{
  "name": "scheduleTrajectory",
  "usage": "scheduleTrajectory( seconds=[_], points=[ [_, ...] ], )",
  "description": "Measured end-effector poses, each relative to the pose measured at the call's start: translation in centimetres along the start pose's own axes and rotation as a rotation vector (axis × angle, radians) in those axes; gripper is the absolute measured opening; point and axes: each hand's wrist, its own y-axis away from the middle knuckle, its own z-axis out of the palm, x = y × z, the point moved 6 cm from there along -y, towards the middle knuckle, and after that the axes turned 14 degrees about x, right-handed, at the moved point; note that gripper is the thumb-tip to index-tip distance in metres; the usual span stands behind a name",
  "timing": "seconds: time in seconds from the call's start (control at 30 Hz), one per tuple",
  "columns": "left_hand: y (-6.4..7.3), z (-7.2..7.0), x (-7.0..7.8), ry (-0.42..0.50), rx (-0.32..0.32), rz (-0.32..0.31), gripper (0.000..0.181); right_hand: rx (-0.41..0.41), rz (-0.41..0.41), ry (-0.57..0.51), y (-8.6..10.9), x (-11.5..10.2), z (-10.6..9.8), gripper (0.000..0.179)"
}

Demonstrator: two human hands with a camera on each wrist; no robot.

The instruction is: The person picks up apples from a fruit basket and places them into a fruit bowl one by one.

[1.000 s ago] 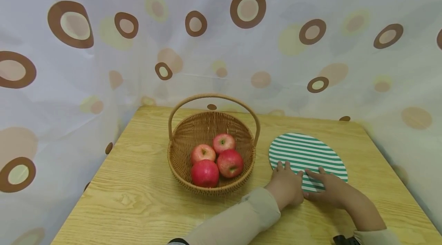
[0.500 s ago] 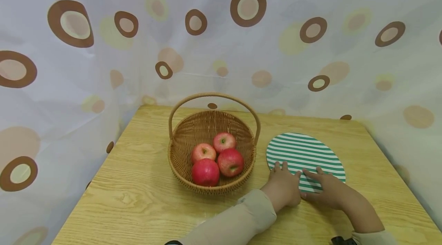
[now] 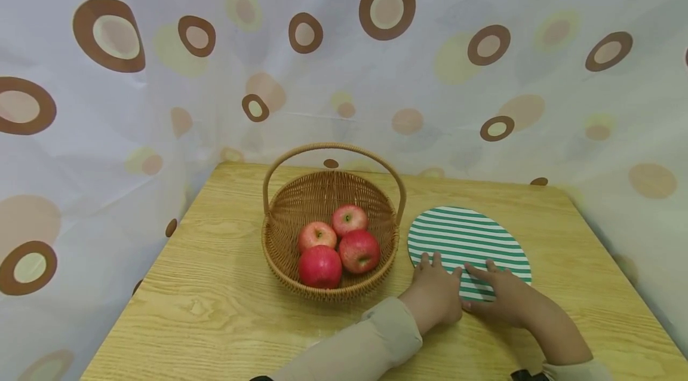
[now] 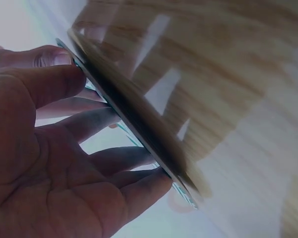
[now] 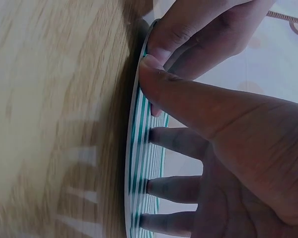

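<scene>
Left of the middle of the table (image 3: 177, 297), toward its back edge, the wicker basket (image 3: 328, 184) stood upright with four apples (image 3: 320, 266) inside. The front apple sat close to the basket's near rim, so a hard knock might have set it rolling. The left sleeve (image 3: 371, 342) ran past, nearer the camera; a careless lift of that arm could have caught the basket and jolted the fruit. Next came the left hand (image 3: 432, 294), unclenched, its fingertips laid on the striped round mat (image 3: 462, 234). The mat lay on the right half of the table, just beside the basket and well apart from the table's right edge. A leftward push would likely have driven it into the basket. Farthest right, the right hand (image 3: 507, 297) also grasped nothing: its spread fingers touched the mat's top, its thumb (image 5: 164, 87) the near edge. Uneven pressure from the two hands might have turned the mat askew or tipped it; whether its near edge was raised could not be told.
</scene>
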Motion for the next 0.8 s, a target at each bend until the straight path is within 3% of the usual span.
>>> scheduleTrajectory(
  seconds=[0.3,0.8],
  points=[
    [0.6,-0.2,-0.5,0.003,-0.002,0.005,0.069,-0.006,0.003,-0.004,0.2,-0.7,0.2,0.094],
    [1.8,-0.5,-1.5,0.001,-0.031,-0.043,0.07,-0.011,-0.004,-0.009,0.2,-2.1,0.6,0.093]
  ],
)
